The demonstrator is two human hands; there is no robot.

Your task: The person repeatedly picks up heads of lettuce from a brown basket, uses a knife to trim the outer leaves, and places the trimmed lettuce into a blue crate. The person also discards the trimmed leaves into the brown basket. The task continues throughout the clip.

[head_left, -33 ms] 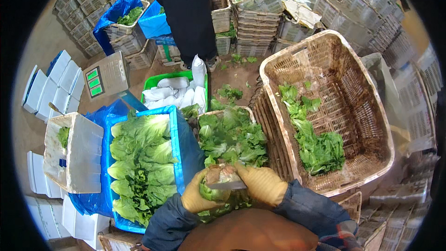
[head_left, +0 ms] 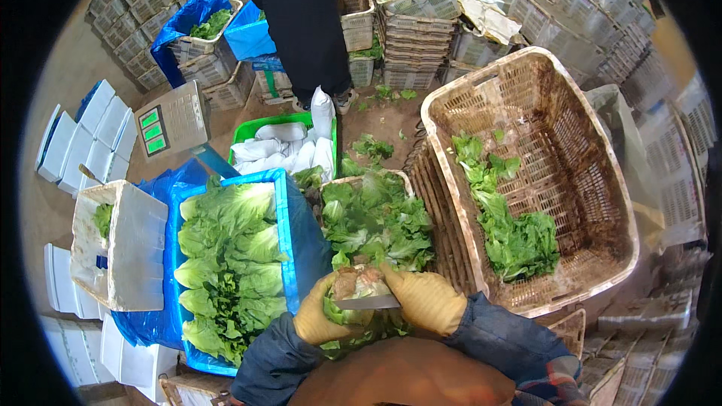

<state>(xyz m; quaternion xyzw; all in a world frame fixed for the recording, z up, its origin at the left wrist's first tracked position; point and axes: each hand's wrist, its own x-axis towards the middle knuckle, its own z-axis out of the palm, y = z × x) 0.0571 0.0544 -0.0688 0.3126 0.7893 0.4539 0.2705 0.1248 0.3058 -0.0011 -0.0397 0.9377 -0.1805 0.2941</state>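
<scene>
In a yellowish glove, my left hand (head_left: 323,313) is closed around a head of lettuce (head_left: 342,310), its pale, brownish stem end turned up. My right hand (head_left: 429,301), gloved alike, grips a knife (head_left: 368,301) whose handle is hidden inside the fist. The flat blade lies across the lettuce near its cut stem. Just beyond my hands, a crate (head_left: 406,180) is heaped with loose green leaves (head_left: 376,218). At my left, a blue-lined box (head_left: 283,218) holds rows of lettuce heads (head_left: 248,271).
A large dirty crate (head_left: 459,203) with some lettuce leaves tilts at right. At left stand a foam box (head_left: 143,256) and a scale (head_left: 173,128). Ahead are a green basket (head_left: 334,150) of white wrapped bundles and a person in dark clothing (head_left: 301,30). Stacked crates (head_left: 417,45) stand behind.
</scene>
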